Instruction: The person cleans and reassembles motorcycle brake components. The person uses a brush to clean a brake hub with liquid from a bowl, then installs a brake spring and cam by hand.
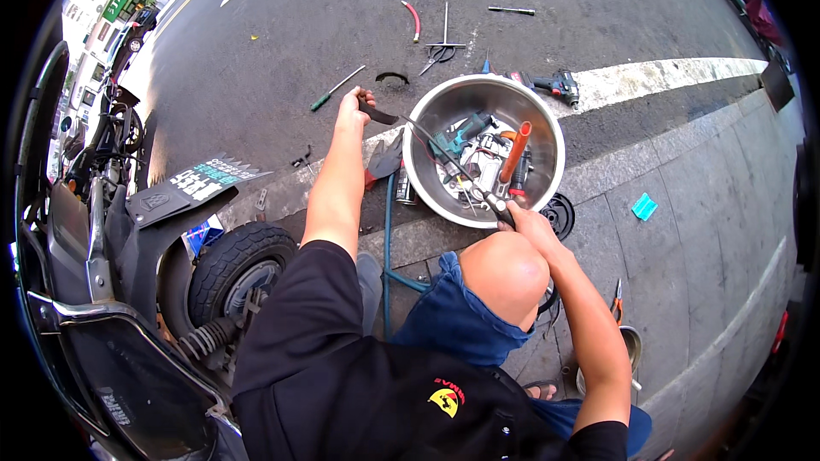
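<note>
My left hand [359,107] is raised over the road beside the basin, its fingers closed round a dark curved strip [378,113] like a brake shoe. My right hand [525,224], near my bent knee, grips the dark handle of a long thin-shafted tool [440,147]. The shaft slants across the steel basin [553,171], and its tip reaches the strip's end; whether they touch I cannot tell. Inside the basin lie a teal power tool [465,134], an orange tube-like handle [515,154] and several loose metal parts. Another dark curved piece [393,77] rests on the asphalt beyond my left hand.
A scooter with its rear wheel [243,269] stands at my left. A green-handled screwdriver [337,90], scissors [439,55], a red-handled tool [413,22] and a cordless drill [555,85] lie around the basin. A blue hose [389,248] runs near my foot; orange-handled pliers [617,300] lie right.
</note>
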### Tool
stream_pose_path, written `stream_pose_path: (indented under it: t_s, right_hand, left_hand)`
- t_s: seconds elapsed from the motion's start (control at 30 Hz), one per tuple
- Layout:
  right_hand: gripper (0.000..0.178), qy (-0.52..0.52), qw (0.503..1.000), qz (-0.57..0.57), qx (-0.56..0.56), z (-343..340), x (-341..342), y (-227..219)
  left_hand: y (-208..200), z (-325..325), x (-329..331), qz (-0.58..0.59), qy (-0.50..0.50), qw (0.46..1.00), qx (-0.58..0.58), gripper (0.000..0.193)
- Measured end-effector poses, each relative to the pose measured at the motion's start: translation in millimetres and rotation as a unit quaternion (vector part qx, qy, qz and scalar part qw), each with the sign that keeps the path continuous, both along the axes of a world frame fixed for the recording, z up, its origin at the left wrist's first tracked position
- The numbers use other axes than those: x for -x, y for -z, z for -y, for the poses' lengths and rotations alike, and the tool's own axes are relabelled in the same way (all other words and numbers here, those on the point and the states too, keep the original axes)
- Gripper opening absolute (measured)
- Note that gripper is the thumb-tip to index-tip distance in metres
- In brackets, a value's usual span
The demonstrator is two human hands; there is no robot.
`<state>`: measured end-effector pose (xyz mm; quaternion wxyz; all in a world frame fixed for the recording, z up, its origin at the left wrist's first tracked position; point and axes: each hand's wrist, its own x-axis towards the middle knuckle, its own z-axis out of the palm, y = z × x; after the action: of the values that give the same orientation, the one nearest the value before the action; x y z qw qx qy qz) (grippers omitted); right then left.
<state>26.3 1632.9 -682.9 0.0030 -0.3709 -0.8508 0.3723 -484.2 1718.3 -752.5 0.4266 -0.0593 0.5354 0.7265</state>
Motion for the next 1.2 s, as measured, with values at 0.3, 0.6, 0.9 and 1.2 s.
stream_pose_path:
  t_s: [0.3,0.6,0.9,1.2]
  right_hand:
    - [0.029,0.017,1.0,-0.016,-0.005,2.0,2.3,-2.9]
    - [0.028,-0.001,0.999,-0.025,-0.045,3.9,20.8,-2.2]
    - [0.046,0.194,0.951,-0.234,-0.048,-14.1,-35.5,-22.7]
    - [0.073,0.288,0.873,-0.394,-0.005,-24.2,-103.0,-18.0]
  left_hand:
    - [-2.8,-7.7,-23.7,0.106,-0.066,0.989,-0.074,0.023]
    - [-6.9,-11.2,-17.4,0.161,-0.057,0.983,-0.063,0.031]
    - [-67.8,-2.7,-208.4,0.387,0.34,0.799,-0.311,0.046]
    - [-97.5,-17.5,-387.3,0.096,0.405,0.902,-0.111,0.05]
